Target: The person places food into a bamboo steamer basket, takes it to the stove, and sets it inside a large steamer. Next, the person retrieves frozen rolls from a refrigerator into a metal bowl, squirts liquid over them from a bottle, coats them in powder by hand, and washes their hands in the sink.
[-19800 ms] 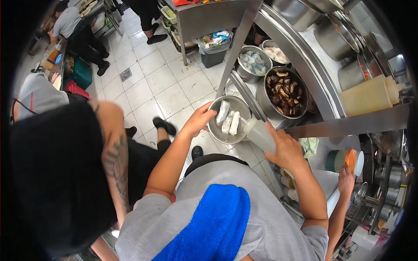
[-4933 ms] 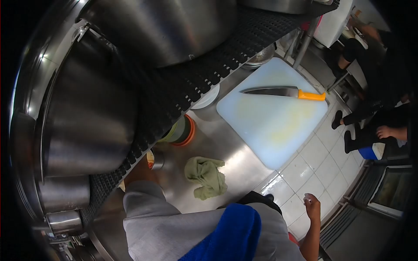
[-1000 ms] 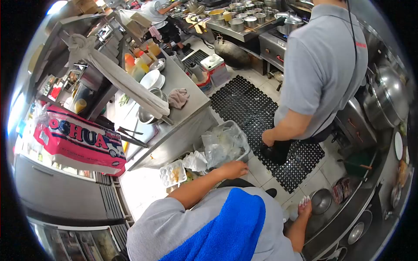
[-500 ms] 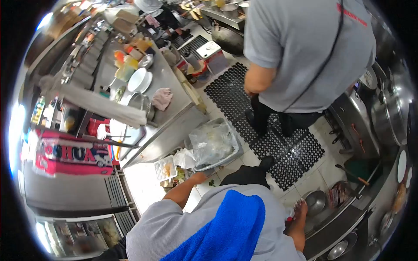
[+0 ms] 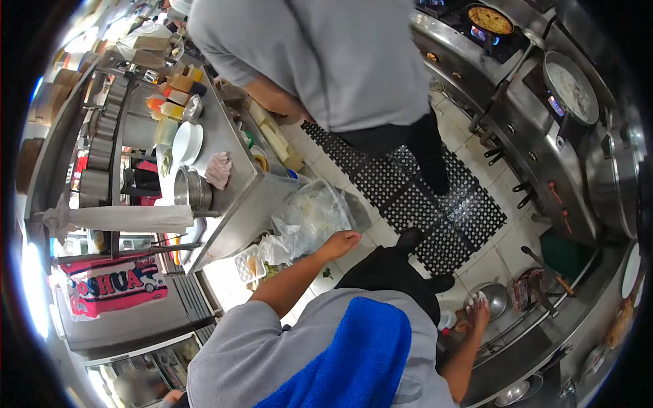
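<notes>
My left hand (image 5: 343, 243) reaches forward over the floor, its fingers loosely curled together, with nothing visible in it. Just beyond it sits a tub lined with clear plastic bags (image 5: 309, 214), and a white egg tray (image 5: 250, 266) lies to its left. My right hand (image 5: 478, 313) is low on the right, beside a metal bowl (image 5: 496, 299). White residue coats its fingertips, and its fingers look extended. A red-capped container (image 5: 446, 321) is next to that hand, partly hidden. A blue towel (image 5: 347, 353) hangs over my shoulder.
A co-worker in a grey shirt (image 5: 320, 61) stands close ahead on the black rubber mat (image 5: 435, 224). Along the right runs a stove with a pan of food (image 5: 490, 20) and a wok (image 5: 571, 88). A steel counter (image 5: 228, 183) with bowls and sauce bottles is at left.
My view has turned right, bringing the lit stove and pans into sight. My left hand has moved forward and right. My right hand has moved slightly up. The co-worker appears farther left and bends.
</notes>
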The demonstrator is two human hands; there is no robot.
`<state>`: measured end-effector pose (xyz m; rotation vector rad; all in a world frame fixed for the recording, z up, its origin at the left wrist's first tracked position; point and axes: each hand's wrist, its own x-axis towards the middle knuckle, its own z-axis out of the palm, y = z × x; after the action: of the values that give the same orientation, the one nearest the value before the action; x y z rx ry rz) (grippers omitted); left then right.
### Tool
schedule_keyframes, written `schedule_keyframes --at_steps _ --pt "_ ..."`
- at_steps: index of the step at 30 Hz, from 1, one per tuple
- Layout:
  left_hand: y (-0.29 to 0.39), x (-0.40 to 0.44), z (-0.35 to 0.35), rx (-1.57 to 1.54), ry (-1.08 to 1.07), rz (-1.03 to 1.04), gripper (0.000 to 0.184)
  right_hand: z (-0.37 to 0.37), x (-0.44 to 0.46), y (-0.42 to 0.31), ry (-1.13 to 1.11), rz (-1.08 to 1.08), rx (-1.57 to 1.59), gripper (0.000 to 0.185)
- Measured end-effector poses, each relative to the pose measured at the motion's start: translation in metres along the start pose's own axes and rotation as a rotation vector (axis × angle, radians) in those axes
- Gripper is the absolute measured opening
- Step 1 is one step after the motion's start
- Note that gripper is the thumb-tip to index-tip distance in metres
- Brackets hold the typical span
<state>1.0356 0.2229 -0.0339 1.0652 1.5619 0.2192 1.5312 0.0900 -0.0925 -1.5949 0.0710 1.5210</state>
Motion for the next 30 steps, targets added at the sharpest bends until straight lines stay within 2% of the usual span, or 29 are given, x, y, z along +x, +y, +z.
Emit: schedule_keyframes --at_steps 3,5,6,8,9,11,13,15,16,17,19,20,22,26,30 --pt "-0.025 -0.004 0.022 0.137 0.004 0.03 0.034 0.005 0.009 -0.017 -0.018 -0.068 -0.018 0.032" --pt "-0.054 -0.02 0.031 0.44 0.001 0.061 0.028 0.014 -0.005 -0.048 -0.011 -0.076 -0.057 0.033" --pt "-0.057 -0.03 0.035 0.446 -0.005 0.054 0.028 0.01 -0.008 -0.058 -0.041 -0.116 -0.027 0.033" --pt "-0.062 -0.045 0.04 0.983 -0.289 0.14 0.024 -0.001 -0.011 -0.077 -0.057 -0.162 0.012 0.034" --pt "-0.077 -0.05 0.043 0.985 -0.292 0.133 0.024 -0.007 -0.013 -0.086 -0.057 -0.156 0.013 0.034" --pt "-0.096 -0.056 0.052 0.878 -0.181 0.416 0.023 -0.019 -0.015 -0.102 0.01 -0.207 0.04 0.034" --pt "-0.099 -0.052 0.059 0.946 -0.256 0.399 0.02 -0.031 -0.017 -0.109 -0.001 -0.239 0.094 0.034" --pt "-0.071 -0.035 0.072 0.98 -0.267 0.391 0.02 -0.037 -0.027 -0.128 0.04 -0.228 0.188 0.033" --pt "-0.03 -0.034 0.08 0.677 -0.273 0.048 0.025 -0.044 -0.03 -0.132 0.005 -0.28 0.208 0.033" --pt "-0.052 -0.015 0.083 0.732 -0.206 0.403 0.021 -0.04 -0.044 -0.146 0.068 -0.302 0.202 0.032" --pt "-0.011 0.0 0.101 0.424 -0.153 0.013 0.024 -0.048 -0.065 -0.171 0.038 -0.407 0.225 0.032" --pt "0.008 0.005 0.107 0.427 -0.166 0.052 0.024 -0.056 -0.076 -0.183 0.053 -0.444 0.234 0.032" --pt "0.037 0.013 0.115 0.353 -0.082 0.014 0.032 -0.074 -0.104 -0.207 0.012 -0.664 0.265 0.033" --pt "0.037 0.041 0.131 0.238 -0.074 0.038 0.034 -0.129 -0.148 -0.243 0.114 -0.843 0.305 0.038" --pt "0.051 0.042 0.141 0.333 -0.076 0.028 0.034 -0.185 -0.182 -0.255 0.236 -1.004 0.377 0.043"
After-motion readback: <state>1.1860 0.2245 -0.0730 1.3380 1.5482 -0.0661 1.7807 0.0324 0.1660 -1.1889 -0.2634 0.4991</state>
